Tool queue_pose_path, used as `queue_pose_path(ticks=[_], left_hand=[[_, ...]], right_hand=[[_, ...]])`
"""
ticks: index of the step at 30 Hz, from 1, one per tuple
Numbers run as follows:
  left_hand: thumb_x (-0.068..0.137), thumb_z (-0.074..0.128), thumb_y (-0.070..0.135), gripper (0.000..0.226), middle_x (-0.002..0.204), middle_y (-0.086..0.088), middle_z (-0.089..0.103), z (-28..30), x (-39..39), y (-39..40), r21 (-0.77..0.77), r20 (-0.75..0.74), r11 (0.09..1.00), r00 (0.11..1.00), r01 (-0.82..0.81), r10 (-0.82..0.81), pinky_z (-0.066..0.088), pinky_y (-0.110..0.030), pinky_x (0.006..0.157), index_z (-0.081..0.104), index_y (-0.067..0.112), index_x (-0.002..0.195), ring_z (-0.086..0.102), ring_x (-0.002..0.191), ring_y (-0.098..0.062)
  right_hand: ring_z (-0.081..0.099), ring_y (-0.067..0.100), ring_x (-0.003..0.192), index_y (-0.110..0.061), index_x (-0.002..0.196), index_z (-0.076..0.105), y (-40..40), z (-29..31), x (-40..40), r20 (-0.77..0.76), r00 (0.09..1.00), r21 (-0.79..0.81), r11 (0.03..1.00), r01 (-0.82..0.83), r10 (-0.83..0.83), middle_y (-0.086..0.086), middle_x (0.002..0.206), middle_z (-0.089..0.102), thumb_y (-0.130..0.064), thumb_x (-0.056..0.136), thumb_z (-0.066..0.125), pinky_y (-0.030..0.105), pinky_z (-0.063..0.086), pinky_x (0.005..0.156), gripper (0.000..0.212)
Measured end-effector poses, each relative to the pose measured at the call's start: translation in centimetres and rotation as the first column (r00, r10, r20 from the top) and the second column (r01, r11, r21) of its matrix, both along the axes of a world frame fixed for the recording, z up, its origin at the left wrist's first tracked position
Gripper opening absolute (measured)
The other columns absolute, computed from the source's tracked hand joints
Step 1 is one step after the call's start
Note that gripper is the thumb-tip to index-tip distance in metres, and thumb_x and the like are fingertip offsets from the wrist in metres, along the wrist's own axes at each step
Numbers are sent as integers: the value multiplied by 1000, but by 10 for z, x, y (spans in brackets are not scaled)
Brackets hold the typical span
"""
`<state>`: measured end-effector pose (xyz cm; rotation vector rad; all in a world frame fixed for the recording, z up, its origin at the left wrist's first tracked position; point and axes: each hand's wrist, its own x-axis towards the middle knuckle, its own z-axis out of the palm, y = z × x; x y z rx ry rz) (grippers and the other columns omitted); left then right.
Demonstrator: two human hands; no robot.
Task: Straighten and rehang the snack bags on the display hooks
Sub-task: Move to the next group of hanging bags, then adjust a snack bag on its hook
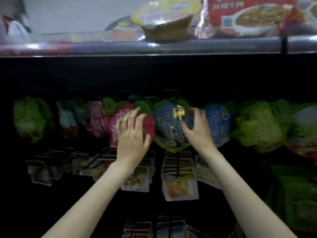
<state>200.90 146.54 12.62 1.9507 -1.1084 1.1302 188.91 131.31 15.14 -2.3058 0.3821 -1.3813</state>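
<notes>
Left hand (pixel 133 133) flat, fingers straight, pressing red snack bag (pixel 147 124) back to steady row. Right hand (pixel 197 126), fingers curled round blue snack bag (pixel 167 127), gripping its right edge, likely squaring it. Bags hang mid-row under shelf (pixel 154 47); hooks lost in dark.

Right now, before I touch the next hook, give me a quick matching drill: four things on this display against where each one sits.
Things:
1. red bag
2. blue bag
3. noodle bowl
4. clear packets

Places:
A. on the shelf above the hooks
B. under the left hand
C. on the hook row below the snack bags
D. held at its right edge by the right hand

Pairs: 1-B, 2-D, 3-A, 4-C
</notes>
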Motion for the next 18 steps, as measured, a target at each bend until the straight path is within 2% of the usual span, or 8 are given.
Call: queue_pose_path(ticks=[2, 5, 7, 9, 10, 12, 15, 18], left_hand=[[87, 46, 24, 47, 143, -12, 34, -3, 29, 30, 28, -144, 999, 989, 17, -12, 24, -49, 107, 40, 14, 132, 23, 132, -28], [93, 52, 28, 58, 151, -6, 16, -10, 63, 61, 26, -397, 983, 904, 184, -159, 24, -43, 111, 25, 17, 143, 15, 138, -27], [92, 53, 34, 65, 150, 1, 19, -8, 75, 71, -107, -583, 927, 732, 359, -351, 26, -30, 108, 17, 24, 145, 22, 138, -18], [91, 55, 35, 67, 138, 8, 34, -1, 79, 75, -249, -710, 849, 508, 467, -487, 35, -15, 95, 14, 28, 144, 39, 123, -8], [90, 56, 33, 66, 129, 12, 37, 1, 80, 75, -297, -728, 823, 443, 485, -523, 38, -6, 84, 16, 28, 143, 44, 111, -2], [90, 58, 29, 58, 116, 18, 39, 6, 82, 75, -365, -707, 793, 409, 487, -577, 40, 2, 67, 23, 27, 137, 45, 92, 11], [88, 61, 24, 39, 110, 19, 48, 5, 86, 78, -381, -654, 745, 410, 548, -636, 46, -6, 71, 39, 24, 121, 54, 88, 14], [87, 63, 22, 30, 108, 15, 57, -4, 85, 81, -244, -671, 691, 396, 680, -627, 47, -16, 83, 47, 30, 111, 56, 95, 9]], right_hand=[[42, 19, 124, -12, 135, 39, 25, -5, 34, -22, 994, 187, 977, -99, 105, 7, 134, 43, -32, 90, 60, 12, 30, 85, 54], [46, 20, 125, -16, 136, 38, 58, -11, 72, 23, 986, 396, 904, -158, 162, 4, 136, 47, -39, 84, 64, 30, 43, 96, 63], [49, 19, 122, -17, 138, 33, 72, -16, 88, 28, 981, 463, 867, -181, 190, 3, 135, 48, -39, 79, 70, 36, 45, 99, 73], [51, 17, 121, -19, 141, 30, 81, -20, 98, 56, 976, 539, 816, -209, 213, 1, 136, 49, -42, 70, 75, 40, 45, 101, 87], [52, 17, 120, -20, 141, 30, 83, -20, 101, 76, 973, 569, 792, -220, 216, 0, 135, 50, -43, 67, 77, 41, 45, 101, 91], [55, 15, 116, -21, 137, 33, 86, -19, 103, 112, 967, 597, 762, -250, 229, -1, 130, 53, -40, 64, 78, 40, 47, 99, 87], [60, 13, 107, -25, 130, 39, 82, -15, 94, 129, 954, 619, 730, -290, 269, -2, 123, 57, -39, 60, 77, 38, 51, 93, 80], [63, 16, 97, -27, 124, 43, 69, -6, 76, 142, 963, 656, 707, -264, 228, -3, 115, 60, -37, 65, 76, 35, 55, 79, 68]])
